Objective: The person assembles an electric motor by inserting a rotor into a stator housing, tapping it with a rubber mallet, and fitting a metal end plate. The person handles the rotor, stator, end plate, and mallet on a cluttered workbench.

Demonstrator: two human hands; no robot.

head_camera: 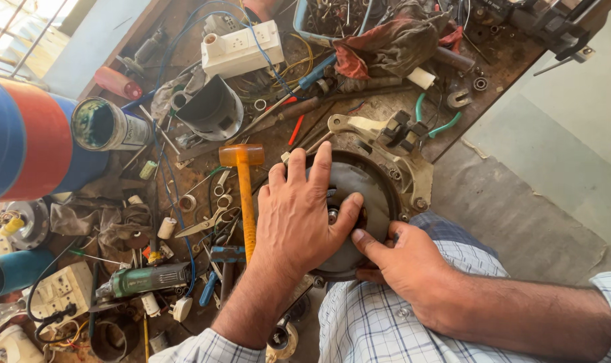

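Crowding a grimy workbench (pixel 386 111): tools, cables, round motor housing (pixel 369 185), concrete floor (pixel 560 134).

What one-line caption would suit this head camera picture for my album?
Both hands, left hand and right hand, press on a round grey motor housing beside an orange-headed mallet on a cluttered workbench.

I see a worn brown counter (pixel 379 111) crowded with things: a yellow-headed mallet (pixel 245 188), a white socket box (pixel 241 48), scissors (pixel 208 222), a green angle grinder (pixel 144 280), a reddish rag (pixel 386 44) and a round grey motor cover (pixel 359 185).
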